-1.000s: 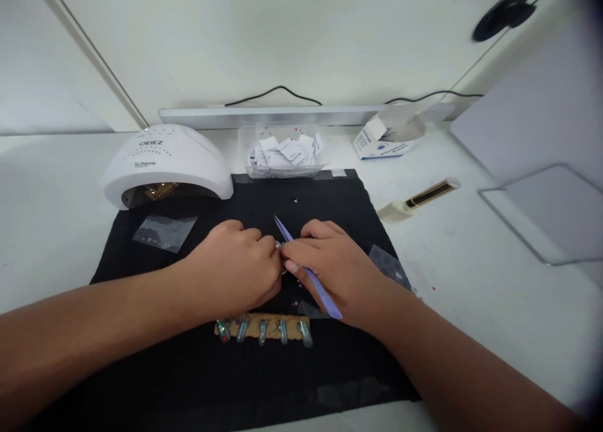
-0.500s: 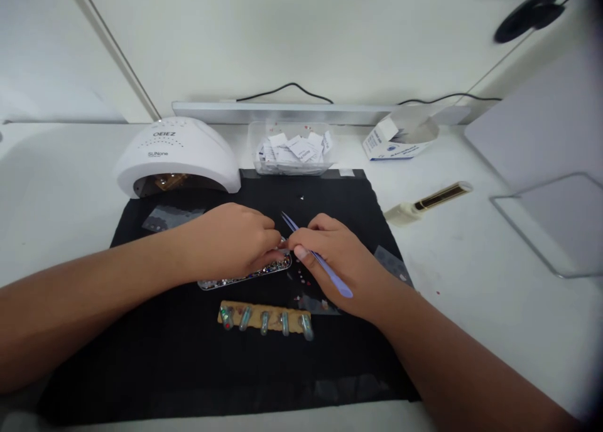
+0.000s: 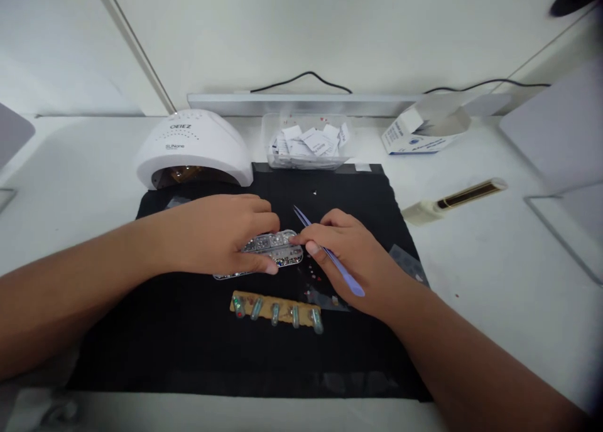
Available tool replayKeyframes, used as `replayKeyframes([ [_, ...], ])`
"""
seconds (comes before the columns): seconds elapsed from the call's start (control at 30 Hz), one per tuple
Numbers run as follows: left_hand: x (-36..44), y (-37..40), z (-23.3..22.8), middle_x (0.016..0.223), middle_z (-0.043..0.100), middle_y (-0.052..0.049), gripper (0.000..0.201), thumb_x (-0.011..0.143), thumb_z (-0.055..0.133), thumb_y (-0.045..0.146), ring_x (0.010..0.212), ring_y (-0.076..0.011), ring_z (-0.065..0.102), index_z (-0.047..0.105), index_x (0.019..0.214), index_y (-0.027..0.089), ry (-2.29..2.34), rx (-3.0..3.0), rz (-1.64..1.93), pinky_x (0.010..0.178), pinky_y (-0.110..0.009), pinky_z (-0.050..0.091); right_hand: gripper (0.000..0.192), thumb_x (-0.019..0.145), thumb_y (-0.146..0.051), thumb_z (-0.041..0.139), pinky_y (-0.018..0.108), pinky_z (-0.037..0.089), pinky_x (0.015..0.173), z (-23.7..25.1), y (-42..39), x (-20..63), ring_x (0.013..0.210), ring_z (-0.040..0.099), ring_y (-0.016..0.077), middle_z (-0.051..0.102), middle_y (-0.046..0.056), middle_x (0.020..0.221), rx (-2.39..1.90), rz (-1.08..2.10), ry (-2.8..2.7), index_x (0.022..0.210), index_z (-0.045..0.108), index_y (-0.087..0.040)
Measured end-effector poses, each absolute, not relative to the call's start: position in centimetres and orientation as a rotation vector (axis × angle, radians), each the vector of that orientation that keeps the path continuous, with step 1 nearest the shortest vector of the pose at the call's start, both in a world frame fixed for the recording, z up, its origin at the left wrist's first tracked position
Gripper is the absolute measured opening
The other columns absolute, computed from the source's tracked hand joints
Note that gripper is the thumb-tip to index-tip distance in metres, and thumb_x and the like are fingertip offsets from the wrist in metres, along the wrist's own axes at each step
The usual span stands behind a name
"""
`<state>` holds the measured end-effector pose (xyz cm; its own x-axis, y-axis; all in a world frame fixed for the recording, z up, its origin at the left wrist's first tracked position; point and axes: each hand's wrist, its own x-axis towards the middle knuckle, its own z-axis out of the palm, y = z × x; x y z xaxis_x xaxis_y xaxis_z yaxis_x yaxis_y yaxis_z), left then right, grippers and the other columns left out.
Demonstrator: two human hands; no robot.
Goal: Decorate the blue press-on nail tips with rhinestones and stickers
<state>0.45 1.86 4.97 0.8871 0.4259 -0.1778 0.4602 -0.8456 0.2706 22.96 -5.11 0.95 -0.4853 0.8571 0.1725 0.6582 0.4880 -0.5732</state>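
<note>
My left hand (image 3: 233,231) lies over a clear compartment case of rhinestones (image 3: 282,253), its thumb along the near edge and its fingers curled on the far side, gripping it. Tiny stones show in the case's compartments; its left part is hidden under the hand. Lilac tweezers (image 3: 347,276) are held in my right hand (image 3: 351,247), tips pointing away, while a fingertip of that hand touches the right end of the case. Closer to me, a tan strip (image 3: 266,308) bears several glittery teal nail tips (image 3: 276,313), the leftmost carrying green and red stones.
A black mat (image 3: 188,350) covers the work area. Behind it stand a white nail lamp (image 3: 195,146), a clear tub of paper packets (image 3: 306,146) and an open carton (image 3: 419,134). A gold-and-black-handled bottle (image 3: 452,199) lies right. Loose gems (image 3: 315,275) are scattered beside the case.
My left hand has drawn back to the left, uncovering more of the case's compartments. The right hand keeps the tweezers in much the same place. The whole view has shifted slightly.
</note>
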Motion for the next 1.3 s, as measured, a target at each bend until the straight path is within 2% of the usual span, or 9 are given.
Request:
replayKeyframes([
  [0.13,-1.2,0.7,4.4,0.108,0.060,-0.007,0.038,0.083,0.067,0.049,0.092,-0.0238,0.059,0.062,0.107,0.019,0.698,2.789,-0.227,0.075,-0.032,0.045,0.030,0.099,-0.024,0.037,0.037,0.041,0.072,0.8,-5.1,23.0,0.079,0.051,0.0218,0.066,0.007,0.081,-1.238,0.575,-2.308,0.096,0.066,-0.018],
  [0.3,-2.1,0.2,3.2,0.111,0.058,-0.007,0.026,0.096,0.051,0.038,0.090,-0.0194,0.061,0.060,0.110,0.018,0.738,2.715,-0.137,0.075,-0.030,0.048,0.032,0.101,-0.026,0.036,0.036,0.042,0.070,0.6,-5.2,22.9,0.080,0.052,0.0219,0.067,0.007,0.081,-1.236,0.531,-2.316,0.087,0.063,-0.019],
  [0.47,-2.1,0.0,2.9,0.116,0.056,-0.008,0.037,0.090,0.059,0.045,0.097,-0.0244,0.060,0.059,0.115,0.018,0.744,2.734,-0.144,0.080,-0.035,0.050,0.030,0.100,-0.026,0.037,0.036,0.042,0.071,0.3,-5.1,22.9,0.080,0.053,0.0219,0.069,0.007,0.083,-1.190,0.475,-2.340,0.085,0.061,-0.018],
  [0.57,-2.0,-0.2,2.6,0.114,0.057,-0.009,0.035,0.092,0.058,0.043,0.099,-0.0262,0.060,0.057,0.117,0.018,0.778,2.763,-0.139,0.080,-0.037,0.050,0.025,0.098,-0.023,0.039,0.037,0.042,0.072,0.0,-4.9,22.8,0.079,0.053,0.0226,0.069,0.008,0.084,-1.107,0.354,-2.398,0.087,0.061,-0.017],
  [0.7,-2.1,0.0,2.0,0.110,0.058,-0.009,0.029,0.098,0.049,0.038,0.095,-0.0225,0.061,0.058,0.115,0.016,0.724,2.753,-0.034,0.079,-0.032,0.050,0.027,0.099,-0.028,0.042,0.038,0.042,0.073,-0.3,-4.8,22.6,0.079,0.054,0.0232,0.069,0.009,0.084,-1.056,0.258,-2.454,0.084,0.060,-0.015],
  [0.9,-2.4,1.0,1.6,0.105,0.060,-0.007,0.033,0.101,0.042,0.041,0.087,-0.0193,0.062,0.060,0.109,0.015,0.625,2.739,0.005,0.074,-0.029,0.049,0.030,0.100,-0.035,0.045,0.037,0.044,0.074,-0.6,-4.9,22.3,0.081,0.055,0.0235,0.068,0.011,0.087,-1.036,0.203,-2.502,0.085,0.060,-0.014],
  [1.0,-2.4,0.9,1.9,0.106,0.060,-0.008,0.032,0.100,0.043,0.041,0.089,-0.0198,0.061,0.060,0.110,0.016,0.643,2.726,-0.028,0.075,-0.029,0.049,0.033,0.097,-0.043,0.050,0.037,0.046,0.073,-0.8,-4.8,22.1,0.079,0.054,0.0240,0.067,0.011,0.083,-1.041,0.171,-2.501,0.086,0.061,-0.014],
  [1.13,-2.1,0.4,2.2,0.108,0.059,-0.009,0.031,0.099,0.046,0.039,0.095,-0.0223,0.060,0.059,0.113,0.015,0.691,2.723,-0.055,0.080,-0.032,0.049,0.025,0.095,-0.037,0.055,0.037,0.048,0.072,-1.2,-4.6,21.9,0.076,0.053,0.0234,0.065,0.011,0.079,-1.068,0.141,-2.480,0.085,0.060,-0.014],
  [1.3,-2.1,0.1,2.4,0.110,0.059,-0.009,0.036,0.095,0.052,0.045,0.097,-0.0251,0.060,0.057,0.116,0.016,0.740,2.739,-0.116,0.080,-0.036,0.049,0.023,0.097,-0.036,0.053,0.035,0.048,0.070,-1.6,-4.4,21.6,0.074,0.054,0.0219,0.065,0.008,0.079,-1.096,0.166,-2.404,0.083,0.055,-0.018],
])
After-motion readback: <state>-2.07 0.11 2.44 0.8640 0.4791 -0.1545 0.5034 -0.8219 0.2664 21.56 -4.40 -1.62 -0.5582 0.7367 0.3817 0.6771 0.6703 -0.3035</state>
